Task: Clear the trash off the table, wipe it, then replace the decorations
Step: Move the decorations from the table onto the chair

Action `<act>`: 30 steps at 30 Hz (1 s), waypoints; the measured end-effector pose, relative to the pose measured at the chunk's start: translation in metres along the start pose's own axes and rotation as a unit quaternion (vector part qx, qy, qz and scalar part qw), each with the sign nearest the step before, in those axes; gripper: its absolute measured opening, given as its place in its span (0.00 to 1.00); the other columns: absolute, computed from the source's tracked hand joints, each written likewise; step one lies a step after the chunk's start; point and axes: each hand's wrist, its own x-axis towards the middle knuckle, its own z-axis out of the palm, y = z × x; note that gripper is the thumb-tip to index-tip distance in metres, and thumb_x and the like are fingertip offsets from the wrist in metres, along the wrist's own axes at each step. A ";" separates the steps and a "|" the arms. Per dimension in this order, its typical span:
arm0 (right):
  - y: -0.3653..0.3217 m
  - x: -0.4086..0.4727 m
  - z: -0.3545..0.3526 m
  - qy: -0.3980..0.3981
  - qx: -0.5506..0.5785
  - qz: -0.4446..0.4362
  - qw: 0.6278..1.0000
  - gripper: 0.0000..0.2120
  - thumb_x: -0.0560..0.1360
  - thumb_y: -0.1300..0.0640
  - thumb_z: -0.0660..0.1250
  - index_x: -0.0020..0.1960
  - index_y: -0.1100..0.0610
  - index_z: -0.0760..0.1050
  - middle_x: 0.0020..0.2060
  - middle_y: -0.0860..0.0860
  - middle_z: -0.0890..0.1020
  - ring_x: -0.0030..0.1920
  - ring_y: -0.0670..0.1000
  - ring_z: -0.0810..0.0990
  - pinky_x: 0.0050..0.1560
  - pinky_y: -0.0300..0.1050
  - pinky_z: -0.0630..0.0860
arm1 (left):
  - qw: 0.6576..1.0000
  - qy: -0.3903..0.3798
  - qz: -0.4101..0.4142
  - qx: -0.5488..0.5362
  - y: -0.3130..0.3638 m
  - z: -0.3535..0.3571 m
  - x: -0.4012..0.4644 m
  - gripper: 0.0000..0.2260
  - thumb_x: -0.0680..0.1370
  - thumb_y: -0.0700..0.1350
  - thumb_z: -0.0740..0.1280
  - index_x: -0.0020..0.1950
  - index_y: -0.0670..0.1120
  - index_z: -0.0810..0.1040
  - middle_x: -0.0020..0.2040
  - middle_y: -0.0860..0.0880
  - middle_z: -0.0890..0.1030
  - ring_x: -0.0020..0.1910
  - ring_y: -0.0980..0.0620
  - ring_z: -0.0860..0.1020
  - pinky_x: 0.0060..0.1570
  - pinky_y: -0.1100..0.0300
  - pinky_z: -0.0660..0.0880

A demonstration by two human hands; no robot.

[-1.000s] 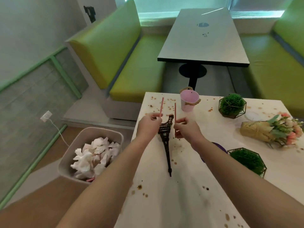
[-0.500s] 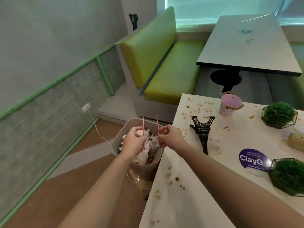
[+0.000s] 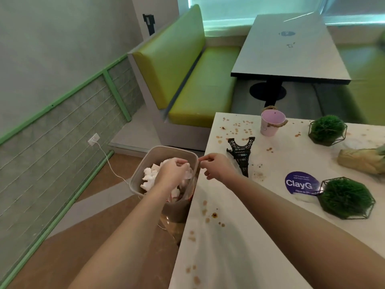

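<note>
Since half a second ago, the two red straws are gone from both hands; they are presumably dropped into the trash bin (image 3: pixel 145 161). Left hand (image 3: pixel 174 171) is curled loosely over the bin's tissues, right hand (image 3: pixel 214 168) pinched shut on nothing visible. Brown stains are left across the table (image 3: pixel 229 257); wiping is not begun, and the toppled tower model (image 3: pixel 240 157) is yet to be reset.
</note>
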 end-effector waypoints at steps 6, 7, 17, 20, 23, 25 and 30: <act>0.016 -0.015 -0.085 0.086 0.041 0.002 0.995 0.10 0.76 0.64 0.63 0.54 0.59 0.80 0.38 0.53 0.80 0.35 0.52 0.76 0.37 0.46 0.76 | 0.995 -0.054 0.079 0.011 0.077 0.060 0.007 0.09 0.79 0.55 0.64 0.54 0.53 0.78 0.47 0.56 0.80 0.44 0.56 0.78 0.42 0.57 0.76; 0.022 -0.018 -0.100 0.101 0.046 0.003 0.994 0.10 0.76 0.64 0.63 0.54 0.60 0.80 0.39 0.54 0.80 0.35 0.52 0.76 0.36 0.46 0.75 | 0.994 -0.067 0.090 0.014 0.089 0.073 0.007 0.08 0.79 0.55 0.64 0.54 0.52 0.78 0.48 0.54 0.81 0.45 0.54 0.79 0.45 0.55 0.77; 0.099 -0.042 -0.255 0.225 0.056 0.034 0.972 0.08 0.80 0.57 0.63 0.55 0.56 0.79 0.45 0.54 0.82 0.40 0.52 0.79 0.43 0.47 0.78 | 0.973 -0.156 0.157 0.070 0.193 0.216 -0.010 0.12 0.79 0.57 0.63 0.57 0.52 0.79 0.52 0.53 0.82 0.49 0.51 0.80 0.51 0.51 0.79; 0.124 -0.044 -0.304 0.256 0.069 0.051 0.963 0.09 0.80 0.58 0.63 0.56 0.58 0.79 0.44 0.54 0.81 0.39 0.51 0.77 0.41 0.46 0.76 | 0.968 -0.175 0.166 0.075 0.213 0.263 -0.013 0.12 0.80 0.55 0.63 0.57 0.52 0.78 0.52 0.52 0.82 0.48 0.52 0.79 0.49 0.53 0.78; 0.149 -0.039 -0.358 0.281 0.060 0.065 0.956 0.09 0.80 0.60 0.62 0.55 0.59 0.79 0.40 0.53 0.80 0.37 0.50 0.76 0.40 0.46 0.75 | 0.962 -0.191 0.173 0.089 0.238 0.311 -0.018 0.12 0.81 0.55 0.62 0.59 0.51 0.78 0.52 0.52 0.81 0.47 0.53 0.78 0.47 0.55 0.76; 0.163 -0.031 -0.391 0.289 0.050 0.067 0.954 0.08 0.79 0.61 0.62 0.54 0.60 0.80 0.39 0.52 0.79 0.37 0.50 0.76 0.43 0.50 0.77 | 0.961 -0.193 0.174 0.094 0.255 0.341 -0.018 0.12 0.81 0.55 0.61 0.60 0.52 0.77 0.51 0.53 0.79 0.48 0.53 0.77 0.46 0.57 0.73; 0.181 -0.005 -0.455 0.296 0.020 0.064 0.953 0.08 0.79 0.61 0.63 0.53 0.57 0.79 0.41 0.53 0.81 0.37 0.51 0.77 0.42 0.50 0.79 | 0.965 -0.179 0.182 0.054 0.284 0.404 -0.005 0.15 0.80 0.53 0.64 0.65 0.51 0.73 0.58 0.51 0.77 0.55 0.51 0.77 0.53 0.53 0.77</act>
